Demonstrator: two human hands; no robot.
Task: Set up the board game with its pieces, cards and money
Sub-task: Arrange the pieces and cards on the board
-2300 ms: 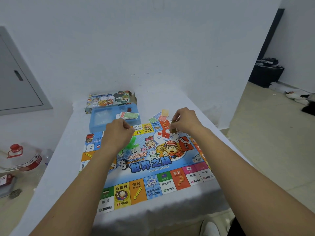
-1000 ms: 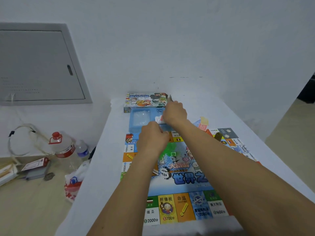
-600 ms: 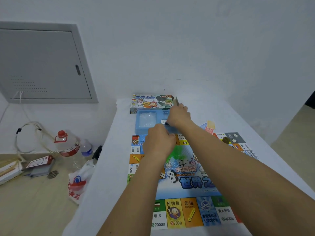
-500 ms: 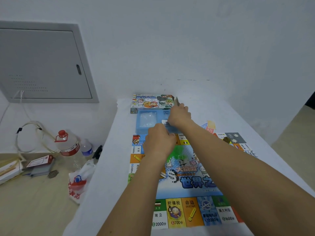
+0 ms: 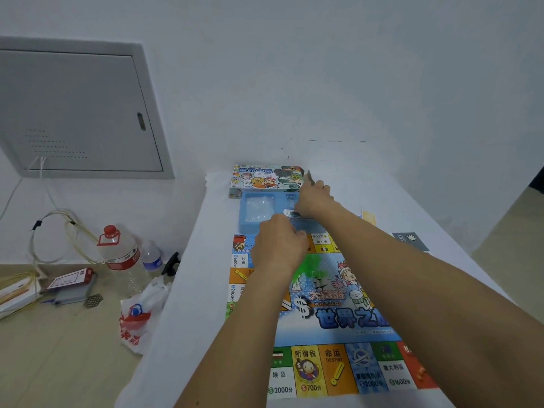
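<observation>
White cloth table (image 5: 188, 304); glossy flat game board (image 5: 332, 322)

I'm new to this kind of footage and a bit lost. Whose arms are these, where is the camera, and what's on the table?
There is no machine here. The arms belong to a person wearing a wide-angle camera on the head, so you look forward and down along both forearms.

A white-covered table carries an unfolded game board. Beyond it lies a blue plastic tray, and behind that the printed game box. A few paper cards lie to the right of the tray.

The right hand reaches over the tray, fingers curled in a grip on something thin that sticks up; I cannot tell what it is. The left hand is curled over the board's far edge; whether it holds anything is hidden.

On the floor to the left stand a large water bottle and a plastic bag.
</observation>
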